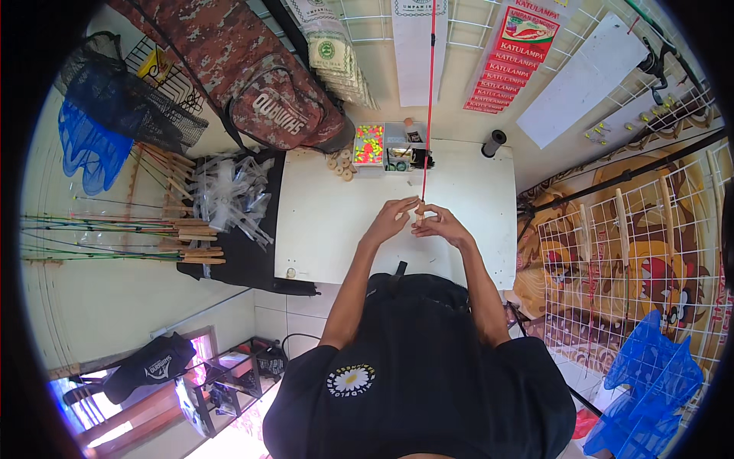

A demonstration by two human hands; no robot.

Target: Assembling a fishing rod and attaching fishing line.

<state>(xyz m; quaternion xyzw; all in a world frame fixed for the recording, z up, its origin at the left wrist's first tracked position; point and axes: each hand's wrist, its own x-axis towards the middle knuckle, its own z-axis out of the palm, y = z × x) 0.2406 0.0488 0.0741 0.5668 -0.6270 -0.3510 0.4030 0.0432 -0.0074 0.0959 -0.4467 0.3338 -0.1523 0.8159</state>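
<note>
A thin red fishing rod (427, 122) points away from me, upright in the picture, over the white table (329, 237). Its short light-wood handle (420, 216) lies between my two hands. My left hand (392, 219) is closed, its fingertips pinching the rod where the red shaft meets the wood. On the other side, my right hand (446, 226) grips the handle with thumb and fingers, somewhat lower down. The handle's middle is partly covered by my fingers.
At the table's back stand a box of bright pellet-like pieces (369, 144) and a divided container (399, 157), with wooden rings (346, 174) beside them. A black cylinder (494, 143) stands back right. Plastic sleeves (229, 195) and wood-handled rods (195, 229) lie left.
</note>
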